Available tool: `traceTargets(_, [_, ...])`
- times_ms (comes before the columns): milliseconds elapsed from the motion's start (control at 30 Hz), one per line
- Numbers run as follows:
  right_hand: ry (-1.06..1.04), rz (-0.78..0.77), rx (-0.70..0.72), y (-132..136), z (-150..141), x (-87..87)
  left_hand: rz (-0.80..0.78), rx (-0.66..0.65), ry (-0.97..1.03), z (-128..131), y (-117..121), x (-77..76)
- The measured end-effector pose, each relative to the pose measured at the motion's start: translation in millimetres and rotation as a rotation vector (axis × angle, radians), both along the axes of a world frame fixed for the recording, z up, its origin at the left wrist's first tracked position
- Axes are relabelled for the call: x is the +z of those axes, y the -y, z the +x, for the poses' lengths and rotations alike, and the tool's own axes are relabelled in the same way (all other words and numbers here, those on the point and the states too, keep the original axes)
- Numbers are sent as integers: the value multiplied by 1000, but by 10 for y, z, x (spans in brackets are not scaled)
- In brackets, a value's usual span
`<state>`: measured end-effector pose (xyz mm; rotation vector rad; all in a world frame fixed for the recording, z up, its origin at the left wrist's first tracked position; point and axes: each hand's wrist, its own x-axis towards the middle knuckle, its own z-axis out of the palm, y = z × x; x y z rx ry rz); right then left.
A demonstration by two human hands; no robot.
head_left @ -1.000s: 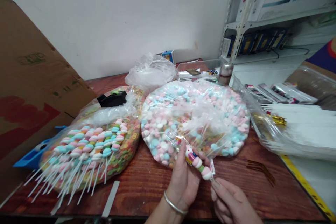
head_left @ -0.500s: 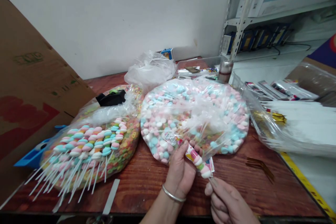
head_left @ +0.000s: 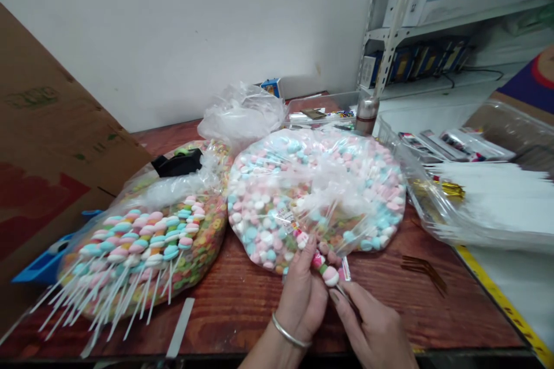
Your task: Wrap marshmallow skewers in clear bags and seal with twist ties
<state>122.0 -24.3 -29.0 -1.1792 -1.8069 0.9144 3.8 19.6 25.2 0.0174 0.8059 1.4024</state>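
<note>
My left hand (head_left: 303, 294), with a silver bangle on the wrist, is closed around a candy skewer (head_left: 324, 265) of pink, green and white pieces inside a thin clear sleeve. My right hand (head_left: 367, 328) pinches the skewer's lower end, fingers together at the stick. Both hands sit at the near edge of a big clear bag of pastel marshmallows (head_left: 315, 196). To the left, several finished skewers (head_left: 142, 236) with white sticks lie on a bag of coloured cereal rings (head_left: 199, 253).
All of this rests on a red-brown wooden table (head_left: 242, 311). A cardboard box (head_left: 47, 144) leans at the left, with a blue object (head_left: 38, 262) beneath it. A clear tray of white sticks (head_left: 485, 196) is at the right, gold ties (head_left: 424, 271) near it. Metal shelving (head_left: 389, 23) stands behind.
The skewer has slid further into the sleeve and toward the marshmallow bag. My right hand has moved up closer to my left hand.
</note>
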Motion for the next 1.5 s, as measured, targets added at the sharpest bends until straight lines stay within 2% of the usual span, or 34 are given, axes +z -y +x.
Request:
traceTargets(133, [-325,-583,141,24,-1,9,-4,41,33,-31,-3,43])
traceTargets(167, [-360,-648,157,36,-1,-3,-8,52,35,-28,-2,50])
traceTargets(200, [-347,-644,171,48,-1,-18,-15,62,37,-22,-1,53])
traceTargets(267, [-192,-453,172,67,3,-53,-30,84,41,-5,3,58])
traceTargets(400, [212,267,31,72,44,-125,-35,119,17,17,-3,82])
traceTargets(467, [367,542,-32,60,78,-151,-43,133,0,13,-12,96])
traceTargets(533, [461,651,-27,52,108,-164,-55,137,-5,1,-20,99])
traceTargets(633, [471,664,-4,58,114,-153,-76,142,-25,-3,-21,78])
traceTargets(700, [380,583,5,68,86,-119,-51,151,-66,22,-6,56])
traceTargets(733, [301,482,26,71,66,-94,-26,145,-82,43,7,45])
traceTargets(833, [40,11,75,64,13,-6,36,69,-72,106,61,16])
traceTargets(900, [-78,-234,77,50,6,35,26,13,-37,111,86,4])
traceTargets(967, [-146,-329,92,43,23,45,34,9,-26,65,81,4])
traceTargets(1100, [-230,-375,106,54,54,-16,108,55,-39,-102,5,32])
traceTargets(1233, [-429,-637,138,59,17,-92,95,63,-27,-150,-44,78])
traceTargets(1267, [-435,-655,150,57,10,-100,79,69,-12,-136,-49,93])
traceTargets(1300, [-401,-607,148,57,7,-102,57,77,-1,-117,-53,109])
traceTargets(1333, [-328,-491,133,58,10,-98,32,88,4,-95,-58,126])
traceTargets(1467, [111,294,-20,85,36,-59,-24,123,-39,-11,-61,188])
traceTargets(1500, [205,445,-71,92,35,-50,-22,126,-56,10,-52,197])
